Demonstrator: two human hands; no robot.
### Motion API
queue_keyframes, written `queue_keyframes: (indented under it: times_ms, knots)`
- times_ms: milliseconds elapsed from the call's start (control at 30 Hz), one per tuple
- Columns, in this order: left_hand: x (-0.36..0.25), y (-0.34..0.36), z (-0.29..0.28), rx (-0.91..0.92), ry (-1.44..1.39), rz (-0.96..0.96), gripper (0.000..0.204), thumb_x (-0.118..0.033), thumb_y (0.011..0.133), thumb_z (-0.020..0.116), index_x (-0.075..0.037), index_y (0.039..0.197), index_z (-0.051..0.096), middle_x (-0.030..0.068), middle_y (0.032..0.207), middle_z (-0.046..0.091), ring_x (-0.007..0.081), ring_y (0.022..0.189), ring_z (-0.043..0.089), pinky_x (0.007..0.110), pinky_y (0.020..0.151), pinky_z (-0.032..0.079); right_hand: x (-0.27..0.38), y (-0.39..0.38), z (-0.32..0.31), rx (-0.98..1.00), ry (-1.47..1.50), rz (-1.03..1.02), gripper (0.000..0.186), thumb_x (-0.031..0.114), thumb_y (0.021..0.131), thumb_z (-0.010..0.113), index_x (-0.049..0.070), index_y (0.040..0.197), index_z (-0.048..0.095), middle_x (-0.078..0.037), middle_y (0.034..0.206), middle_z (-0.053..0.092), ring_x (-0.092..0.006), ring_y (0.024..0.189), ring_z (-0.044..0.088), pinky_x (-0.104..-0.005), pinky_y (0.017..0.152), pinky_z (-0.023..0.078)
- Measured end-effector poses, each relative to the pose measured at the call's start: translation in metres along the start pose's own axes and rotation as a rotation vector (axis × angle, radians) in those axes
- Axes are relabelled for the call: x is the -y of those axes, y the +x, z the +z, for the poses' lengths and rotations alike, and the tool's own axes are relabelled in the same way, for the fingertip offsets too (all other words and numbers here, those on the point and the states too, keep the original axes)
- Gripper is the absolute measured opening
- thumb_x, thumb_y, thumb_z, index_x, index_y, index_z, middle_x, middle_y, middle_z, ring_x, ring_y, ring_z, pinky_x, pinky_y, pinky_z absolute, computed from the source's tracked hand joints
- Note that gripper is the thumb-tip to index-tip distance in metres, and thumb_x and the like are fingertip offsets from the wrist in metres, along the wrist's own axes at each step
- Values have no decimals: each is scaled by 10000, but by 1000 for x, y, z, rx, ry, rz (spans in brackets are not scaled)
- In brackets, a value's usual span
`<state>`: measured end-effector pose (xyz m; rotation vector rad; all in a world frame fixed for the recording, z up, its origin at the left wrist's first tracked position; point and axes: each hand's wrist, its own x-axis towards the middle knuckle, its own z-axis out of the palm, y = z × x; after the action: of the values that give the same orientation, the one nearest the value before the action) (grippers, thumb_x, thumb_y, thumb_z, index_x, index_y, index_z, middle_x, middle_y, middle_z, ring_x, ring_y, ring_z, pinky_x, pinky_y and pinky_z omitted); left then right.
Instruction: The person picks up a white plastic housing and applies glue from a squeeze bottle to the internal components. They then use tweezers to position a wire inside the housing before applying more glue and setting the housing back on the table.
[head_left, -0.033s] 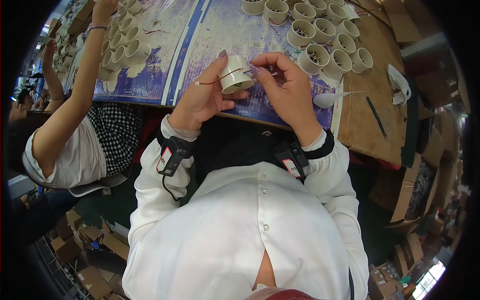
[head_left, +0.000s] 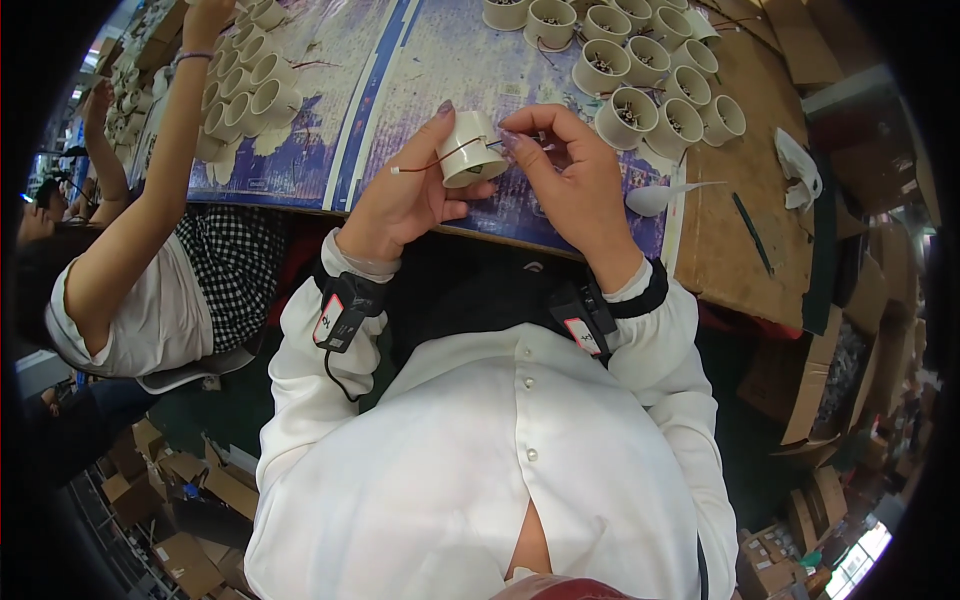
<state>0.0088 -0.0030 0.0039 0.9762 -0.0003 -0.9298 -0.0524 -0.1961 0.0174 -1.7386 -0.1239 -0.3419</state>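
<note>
My left hand (head_left: 408, 185) is closed on a white cylindrical plastic piece (head_left: 468, 148), held tilted above the printed blue-and-white board (head_left: 380, 120). A thin brown-red wire (head_left: 435, 163) runs across the piece and ends in a small white connector (head_left: 396, 170) on the left. My right hand (head_left: 575, 180) is at the piece's right side, thumb and index finger pinched on a thin wire by its edge; the exact tip of that wire is too small to make out.
Rows of white cups with small metal parts (head_left: 630, 117) stand back right; similar cups (head_left: 270, 105) stand back left. A white scrap (head_left: 650, 198), crumpled paper (head_left: 798, 170) and a dark pen-like tool (head_left: 752, 230) lie right. A co-worker's arm (head_left: 135, 260) reaches in left. Cardboard boxes (head_left: 180, 560) surround the bench.
</note>
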Motion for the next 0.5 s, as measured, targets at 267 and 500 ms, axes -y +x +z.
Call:
queue_keyframes:
  times_ms: [267,500]
  knots:
    - [7,3,-6,-6,-59,129,383,-365,998,598,-79,1250,567,49,1065,680,148,921,674,277,716,548,-2,-12,-2,-28,-117,-92,141,36,904,669,34,1044,686,-36,932,681,-118,805,629,-251,718,497]
    - [18,0,3,-55,40,393,489,-117,919,704,-35,1345,477,80,1235,601,180,1116,605,324,928,517,-18,-18,-4,-14,-380,-262,151,13,850,698,37,999,694,-80,878,661,-214,759,627,-304,667,489]
